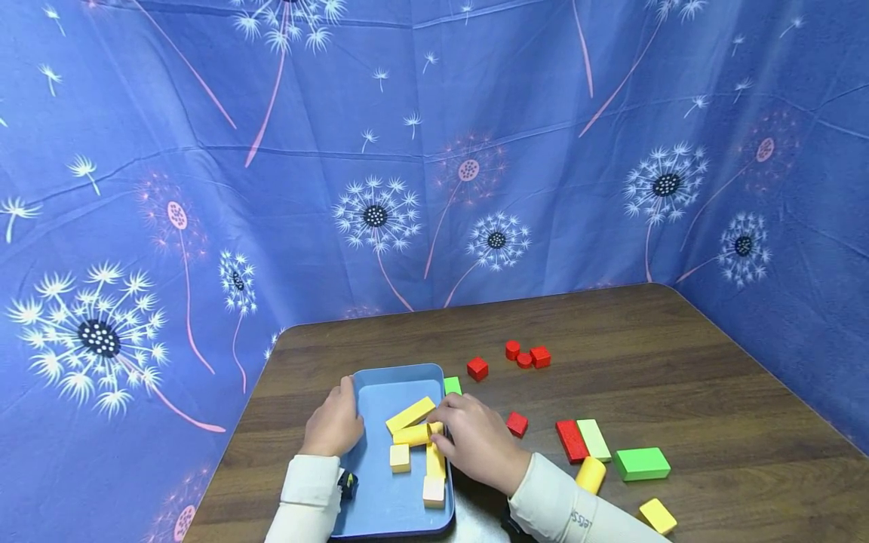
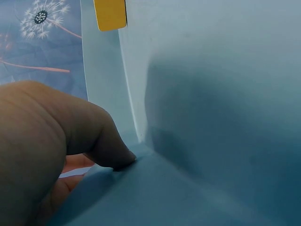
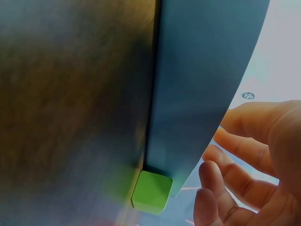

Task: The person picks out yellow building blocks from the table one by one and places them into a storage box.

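Observation:
My left hand [image 1: 334, 422] grips the left rim of a blue tray [image 1: 372, 490]; in the left wrist view the thumb [image 2: 101, 125] lies on the inner wall with fingers outside. My right hand [image 1: 478, 441] reaches over the tray's right rim. Its thumb and forefinger pinch a small yellow block [image 1: 436, 429], partly hidden by the fingers. Around it inside the tray lie a long yellow block [image 1: 410, 415], a yellow cylinder [image 1: 411, 436], another yellow block [image 1: 435, 461] and two pale yellow cubes [image 1: 400, 458]. The right wrist view shows the tray's outer wall hiding the fingertips.
A green block [image 3: 152, 192] stands against the tray's right side. Several small red blocks [image 1: 478, 369] lie beyond it. Right of my right hand are a red block [image 1: 572, 441], a pale green block [image 1: 594, 440], a green block [image 1: 642, 464], a yellow cylinder [image 1: 591, 475] and a yellow block [image 1: 658, 516].

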Demonstrator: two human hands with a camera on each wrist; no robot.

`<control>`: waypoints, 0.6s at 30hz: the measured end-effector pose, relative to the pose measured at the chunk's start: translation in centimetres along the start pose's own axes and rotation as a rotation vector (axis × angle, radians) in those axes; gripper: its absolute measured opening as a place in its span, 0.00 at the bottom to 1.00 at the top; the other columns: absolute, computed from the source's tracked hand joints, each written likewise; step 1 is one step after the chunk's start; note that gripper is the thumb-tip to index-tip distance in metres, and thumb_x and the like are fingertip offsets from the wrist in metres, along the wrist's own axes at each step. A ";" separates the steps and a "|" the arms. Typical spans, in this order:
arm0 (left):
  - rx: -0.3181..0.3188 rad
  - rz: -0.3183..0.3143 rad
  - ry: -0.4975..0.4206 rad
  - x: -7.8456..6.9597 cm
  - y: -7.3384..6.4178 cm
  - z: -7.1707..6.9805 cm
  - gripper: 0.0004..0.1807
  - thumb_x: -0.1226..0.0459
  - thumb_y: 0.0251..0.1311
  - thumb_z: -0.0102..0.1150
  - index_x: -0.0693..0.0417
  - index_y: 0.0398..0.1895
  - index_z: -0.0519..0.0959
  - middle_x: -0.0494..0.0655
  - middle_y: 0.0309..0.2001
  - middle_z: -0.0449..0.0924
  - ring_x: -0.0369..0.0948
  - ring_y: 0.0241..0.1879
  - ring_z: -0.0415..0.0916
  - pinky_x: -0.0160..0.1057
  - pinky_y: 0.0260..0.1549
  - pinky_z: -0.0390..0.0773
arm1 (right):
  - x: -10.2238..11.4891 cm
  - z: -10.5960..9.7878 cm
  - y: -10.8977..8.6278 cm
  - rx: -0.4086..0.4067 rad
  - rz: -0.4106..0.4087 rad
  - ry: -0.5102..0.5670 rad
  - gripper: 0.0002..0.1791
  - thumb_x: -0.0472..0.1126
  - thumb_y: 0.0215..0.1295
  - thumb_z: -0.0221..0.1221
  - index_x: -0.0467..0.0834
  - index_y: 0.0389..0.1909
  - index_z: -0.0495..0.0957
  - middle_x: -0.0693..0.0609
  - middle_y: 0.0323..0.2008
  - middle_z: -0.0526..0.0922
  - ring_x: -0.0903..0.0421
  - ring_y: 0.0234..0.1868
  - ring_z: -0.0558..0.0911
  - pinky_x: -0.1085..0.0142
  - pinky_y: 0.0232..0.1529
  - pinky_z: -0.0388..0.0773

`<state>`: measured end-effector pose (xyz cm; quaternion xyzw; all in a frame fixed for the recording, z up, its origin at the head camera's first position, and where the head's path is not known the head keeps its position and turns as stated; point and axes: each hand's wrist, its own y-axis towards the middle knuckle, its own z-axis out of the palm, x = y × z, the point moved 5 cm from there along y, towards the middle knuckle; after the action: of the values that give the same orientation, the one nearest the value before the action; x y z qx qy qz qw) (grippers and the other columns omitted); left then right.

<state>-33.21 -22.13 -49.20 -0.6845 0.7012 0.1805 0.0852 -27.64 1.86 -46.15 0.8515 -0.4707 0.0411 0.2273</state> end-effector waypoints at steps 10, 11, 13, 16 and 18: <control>0.006 0.005 0.022 0.0 0.1 -0.1 0.37 0.69 0.62 0.63 0.65 0.74 0.61 0.67 0.58 0.79 0.60 0.46 0.85 0.61 0.41 0.84 | 0.4 0.8 -0.2 0.059 -0.037 -0.005 0.10 0.47 0.63 0.71 0.54 0.44 0.90 0.61 0.42 0.87 0.61 0.42 0.82 0.64 0.41 0.82; 0.005 0.003 0.020 0.0 0.1 0.0 0.37 0.69 0.62 0.63 0.65 0.74 0.61 0.67 0.58 0.79 0.60 0.47 0.85 0.61 0.42 0.84 | 0.4 0.8 -0.2 0.067 -0.038 -0.004 0.10 0.47 0.63 0.71 0.55 0.45 0.90 0.61 0.41 0.87 0.61 0.42 0.81 0.64 0.40 0.82; 0.006 0.000 0.017 0.0 0.1 0.0 0.37 0.69 0.62 0.63 0.65 0.74 0.61 0.67 0.59 0.79 0.60 0.47 0.85 0.62 0.43 0.84 | 0.4 0.8 -0.2 0.078 -0.041 -0.002 0.10 0.47 0.63 0.71 0.55 0.44 0.90 0.60 0.41 0.86 0.61 0.42 0.81 0.65 0.40 0.82; 0.006 -0.003 0.020 0.0 0.1 0.0 0.37 0.69 0.62 0.63 0.65 0.74 0.62 0.67 0.59 0.79 0.61 0.47 0.85 0.62 0.43 0.83 | 0.4 0.9 -0.3 0.099 -0.040 0.006 0.10 0.48 0.63 0.71 0.56 0.45 0.90 0.60 0.42 0.85 0.62 0.42 0.80 0.65 0.40 0.81; 0.003 -0.003 0.024 0.0 0.0 -0.1 0.37 0.69 0.62 0.63 0.65 0.73 0.62 0.67 0.59 0.79 0.61 0.48 0.84 0.62 0.43 0.83 | 0.5 1.0 -0.4 0.122 -0.042 0.012 0.11 0.48 0.63 0.70 0.57 0.47 0.90 0.60 0.43 0.84 0.62 0.42 0.78 0.65 0.40 0.80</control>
<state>-33.25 -22.14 -49.12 -0.6876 0.7014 0.1709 0.0783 -27.18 1.18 -47.05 0.8733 -0.4479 0.0698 0.1785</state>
